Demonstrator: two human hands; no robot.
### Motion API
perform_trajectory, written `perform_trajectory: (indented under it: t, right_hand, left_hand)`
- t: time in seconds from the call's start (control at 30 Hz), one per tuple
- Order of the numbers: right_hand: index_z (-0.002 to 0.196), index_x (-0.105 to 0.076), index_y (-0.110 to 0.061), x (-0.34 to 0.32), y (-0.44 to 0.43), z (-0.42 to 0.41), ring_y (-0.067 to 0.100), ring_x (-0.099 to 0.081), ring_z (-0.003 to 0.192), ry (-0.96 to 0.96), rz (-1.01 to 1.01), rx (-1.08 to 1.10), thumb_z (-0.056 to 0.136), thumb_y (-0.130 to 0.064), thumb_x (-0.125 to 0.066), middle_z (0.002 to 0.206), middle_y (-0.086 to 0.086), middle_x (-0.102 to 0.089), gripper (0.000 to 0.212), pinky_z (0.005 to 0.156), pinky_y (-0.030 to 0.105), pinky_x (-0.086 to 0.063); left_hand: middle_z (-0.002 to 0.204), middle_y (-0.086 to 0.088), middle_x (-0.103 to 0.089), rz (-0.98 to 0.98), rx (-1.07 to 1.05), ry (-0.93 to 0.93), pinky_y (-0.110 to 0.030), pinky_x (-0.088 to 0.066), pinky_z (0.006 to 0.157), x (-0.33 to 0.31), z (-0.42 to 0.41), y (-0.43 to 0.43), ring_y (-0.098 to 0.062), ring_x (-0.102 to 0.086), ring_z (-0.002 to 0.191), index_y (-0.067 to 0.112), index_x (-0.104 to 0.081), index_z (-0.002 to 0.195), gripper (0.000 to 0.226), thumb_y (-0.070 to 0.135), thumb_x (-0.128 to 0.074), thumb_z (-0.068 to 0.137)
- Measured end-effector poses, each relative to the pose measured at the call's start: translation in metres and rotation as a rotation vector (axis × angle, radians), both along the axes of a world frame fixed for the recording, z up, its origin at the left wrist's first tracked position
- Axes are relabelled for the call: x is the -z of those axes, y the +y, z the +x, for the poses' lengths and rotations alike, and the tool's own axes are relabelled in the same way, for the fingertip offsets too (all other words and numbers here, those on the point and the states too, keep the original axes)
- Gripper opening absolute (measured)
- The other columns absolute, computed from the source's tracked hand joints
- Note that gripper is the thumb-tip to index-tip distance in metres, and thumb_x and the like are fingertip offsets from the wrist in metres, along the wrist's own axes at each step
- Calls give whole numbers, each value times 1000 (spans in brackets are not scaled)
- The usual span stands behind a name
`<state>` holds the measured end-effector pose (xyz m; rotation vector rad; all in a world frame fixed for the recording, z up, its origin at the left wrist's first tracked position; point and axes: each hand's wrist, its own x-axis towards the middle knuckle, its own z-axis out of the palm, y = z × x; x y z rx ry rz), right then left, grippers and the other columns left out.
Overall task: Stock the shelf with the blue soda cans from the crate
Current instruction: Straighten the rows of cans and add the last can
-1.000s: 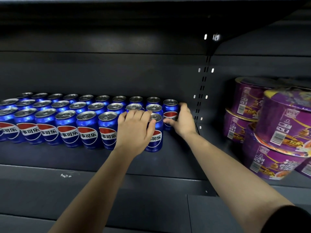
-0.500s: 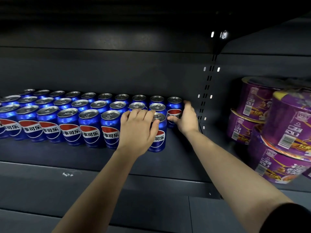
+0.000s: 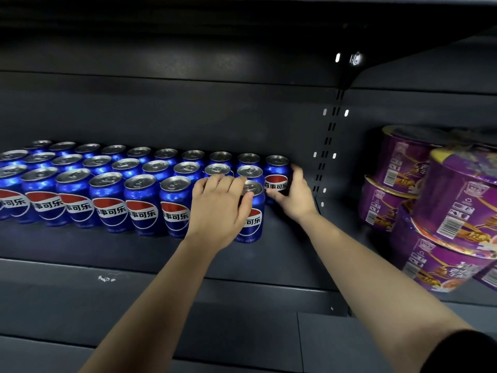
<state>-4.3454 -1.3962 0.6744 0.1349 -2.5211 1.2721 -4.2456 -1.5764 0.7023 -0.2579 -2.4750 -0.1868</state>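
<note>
Nearest: a dark sleeve (image 3: 462, 351) at the lower right; both bare forearms reach up onto the shelf (image 3: 290, 246).
Shelf front: a bare strip runs along the front edge, ahead of the cans.
Left hand (image 3: 219, 208): lies over the front row near its right end, fingers bent over the can tops, thumb on the rim of the end can (image 3: 252, 219); whether it grips a can beneath cannot be told.
Right hand (image 3: 294, 195): wraps the back can (image 3: 277, 181), thumb across its front, fingers round its right side.
Back can: upright at the right end of the back row, toward the shelf's rear right corner.
Cans (image 3: 107, 200): blue, upright, three packed rows running from the left of the view to the hands.
Bowls (image 3: 457, 211): purple, stacked, in the next bay to the right.
Upright (image 3: 329, 135): slotted, on the back wall between the two bays.
</note>
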Motion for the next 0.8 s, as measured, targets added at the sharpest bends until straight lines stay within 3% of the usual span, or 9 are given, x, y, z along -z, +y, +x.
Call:
perform_trajectory:
  t: [0.07,0.17,0.3,0.47,0.8]
  right_hand:
    - [148,-26,-14,3,3,9,25,-44,131,0,50,-6,83,-29,-75,142,11,-46,82,103,29,-36]
    - [147,-29,-6,3,4,27,29,-39,135,29,106,60,88,-29,-69,147,17,-40,75,108,30,-31]
    - [137,-42,-4,-1,3,64,30,-47,127,97,156,94,90,-27,-65,137,18,-48,57,103,33,-36]
    - [132,-48,-5,0,-18,125,28,-51,123,142,181,110,90,-28,-64,132,17,-53,50,101,38,-42]
    - [123,-57,-6,17,-111,238,24,-54,113,269,214,95,91,-23,-60,119,9,-61,36,94,23,-37]
  left_hand:
    - [117,-2,-63,8,29,-17,-43,-33,102,-1,1,-2,-23,-51,114,15,-59,124,56,46,-22,94]
    - [127,-3,-57,17,62,-10,-42,-27,108,-2,10,-10,-23,-46,123,14,-55,130,57,46,-23,94]
    - [132,-5,-55,44,86,4,-43,-27,109,2,38,-29,-24,-44,127,13,-54,132,56,44,-25,95]
    - [135,-8,-53,40,116,3,-42,-26,107,13,82,-60,-27,-45,125,13,-57,129,53,42,-29,94]
    - [132,-9,-55,-24,163,-103,-42,-25,108,39,172,-143,-28,-48,122,13,-57,127,56,44,-25,95]
